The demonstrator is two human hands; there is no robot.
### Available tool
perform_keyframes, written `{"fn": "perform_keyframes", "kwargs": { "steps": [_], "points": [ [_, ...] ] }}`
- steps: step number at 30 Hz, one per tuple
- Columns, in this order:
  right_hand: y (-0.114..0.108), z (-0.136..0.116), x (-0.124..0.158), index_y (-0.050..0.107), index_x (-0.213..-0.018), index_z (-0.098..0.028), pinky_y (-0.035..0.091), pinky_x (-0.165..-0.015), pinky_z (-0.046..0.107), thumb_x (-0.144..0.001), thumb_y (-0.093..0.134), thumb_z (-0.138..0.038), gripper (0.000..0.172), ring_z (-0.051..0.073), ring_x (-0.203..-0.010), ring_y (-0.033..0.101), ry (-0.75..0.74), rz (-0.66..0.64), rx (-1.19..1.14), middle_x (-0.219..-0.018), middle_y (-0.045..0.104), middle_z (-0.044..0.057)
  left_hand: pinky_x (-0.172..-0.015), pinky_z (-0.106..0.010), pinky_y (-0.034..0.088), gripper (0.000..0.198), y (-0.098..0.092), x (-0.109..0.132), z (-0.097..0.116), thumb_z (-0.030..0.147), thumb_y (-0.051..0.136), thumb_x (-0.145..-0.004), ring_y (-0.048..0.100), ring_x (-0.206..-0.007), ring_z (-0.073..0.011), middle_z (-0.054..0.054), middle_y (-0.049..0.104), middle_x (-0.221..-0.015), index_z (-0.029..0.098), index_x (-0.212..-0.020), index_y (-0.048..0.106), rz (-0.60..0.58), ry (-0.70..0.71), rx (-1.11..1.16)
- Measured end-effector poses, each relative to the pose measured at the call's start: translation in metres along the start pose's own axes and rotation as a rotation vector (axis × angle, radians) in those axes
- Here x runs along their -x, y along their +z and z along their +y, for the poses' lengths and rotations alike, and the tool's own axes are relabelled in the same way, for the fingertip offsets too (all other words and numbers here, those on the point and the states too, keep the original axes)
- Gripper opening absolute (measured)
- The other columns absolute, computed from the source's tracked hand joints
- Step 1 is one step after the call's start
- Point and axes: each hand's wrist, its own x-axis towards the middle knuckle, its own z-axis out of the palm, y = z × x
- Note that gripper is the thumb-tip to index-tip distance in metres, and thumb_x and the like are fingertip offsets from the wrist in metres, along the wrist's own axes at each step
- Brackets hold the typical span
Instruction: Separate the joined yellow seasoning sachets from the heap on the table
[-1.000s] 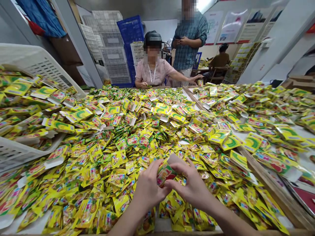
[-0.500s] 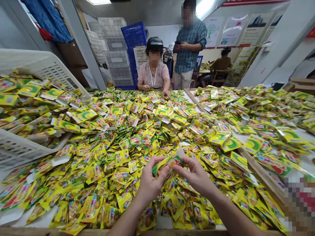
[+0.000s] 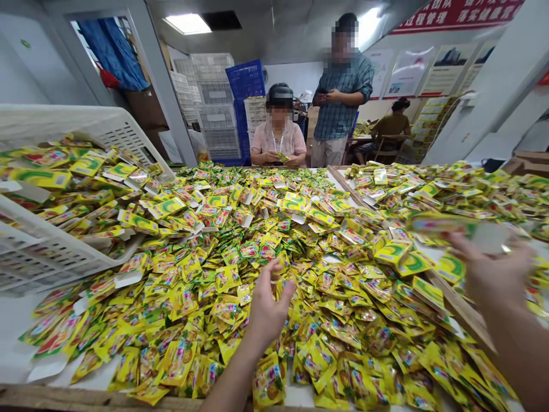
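Observation:
A heap of yellow-green foil sachets [image 3: 257, 257] with pineapple prints and white paper flaps covers the table in front of me. My left hand [image 3: 268, 306] hangs just above the heap, fingers apart and holding nothing. Far to the right, my right hand [image 3: 493, 269] grips a motion-blurred sachet [image 3: 441, 225] by its end, with its pale flap [image 3: 486, 237] sticking out beyond my fingers. That hand is above the wooden divider board [image 3: 454, 297], and more sachets lie beyond it.
A tipped white plastic crate [image 3: 55, 246] lies in the heap at left. Across the table, a seated co-worker [image 3: 278, 140] holds a sachet, and a person [image 3: 341, 86] stands behind. Stacked white and blue crates [image 3: 223, 109] rise at the back. The table's wooden front edge [image 3: 86, 399] runs below.
My hands have parted: the right has swung far right with the sachet, leaving the left empty over the heap. My view has tilted upward. The co-worker's hands have drawn in to her front.

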Motion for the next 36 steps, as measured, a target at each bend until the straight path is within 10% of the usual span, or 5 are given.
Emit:
{"fn": "perform_keyframes", "kwargs": {
  "steps": [3, 9, 16, 29, 36],
  "points": [
    [-0.012, -0.007, -0.015, 0.036, -0.133, -0.041, 0.042, -0.096, 0.048, -0.075, 0.066, -0.051, 0.065, 0.037, -0.126, 0.042, -0.107, 0.333, 0.192, -0.137, 0.048, 0.002, -0.097, -0.045, 0.041, 0.036, -0.006, -0.029, -0.013, 0.032, 0.048, -0.087, 0.053, -0.112, -0.0264, -0.013, 0.058, -0.118, 0.017, -0.119, 0.050, 0.074, 0.024, -0.239],
    [0.097, -0.035, 0.068, 0.067, -0.085, -0.021, 0.053, -0.073, 0.040, -0.084, 0.051, -0.036, 0.022, 0.024, -0.079, 0.068, -0.331, -0.618, 0.182, -0.085, 0.073, 0.007, -0.106, -0.053, 0.031, 0.036, -0.001, -0.073, -0.053, 0.015, 0.050, -0.080, 0.047, -0.122, -0.0315, -0.017, 0.057, -0.123, 0.014, -0.116, 0.053, 0.055, 0.009, -0.335],
    [0.209, -0.046, 0.135, 0.065, -0.102, -0.013, 0.048, -0.083, 0.038, -0.069, 0.074, -0.025, 0.036, 0.030, -0.100, 0.062, -0.410, -0.938, 0.434, -0.106, 0.066, 0.017, -0.100, -0.045, 0.039, 0.039, -0.007, -0.055, -0.058, 0.013, 0.055, -0.076, 0.054, -0.113, -0.0268, -0.014, 0.059, -0.119, 0.016, -0.115, 0.051, 0.091, 0.044, -0.248],
    [0.213, -0.051, 0.141, 0.055, -0.121, -0.011, 0.045, -0.084, 0.042, -0.077, 0.061, -0.014, 0.044, 0.032, -0.096, 0.060, -0.383, -0.995, 0.399, -0.097, 0.067, 0.019, -0.058, -0.027, 0.041, 0.037, -0.027, -0.051, -0.045, 0.040, 0.062, -0.074, 0.049, -0.054, -0.0148, 0.008, 0.043, -0.055, 0.016, -0.101, 0.058, 0.345, -0.222, 0.099],
    [0.169, -0.046, 0.116, 0.062, -0.100, -0.016, 0.048, -0.064, 0.031, -0.077, 0.051, -0.026, 0.027, 0.017, -0.061, 0.059, 0.013, -0.889, -0.047, -0.068, 0.065, 0.002, -0.074, -0.031, 0.050, 0.054, -0.019, -0.039, -0.023, 0.054, 0.068, -0.064, 0.064, -0.079, -0.0176, -0.003, 0.066, -0.085, 0.017, -0.101, 0.054, 0.100, -0.276, 0.483]
  ]
}}
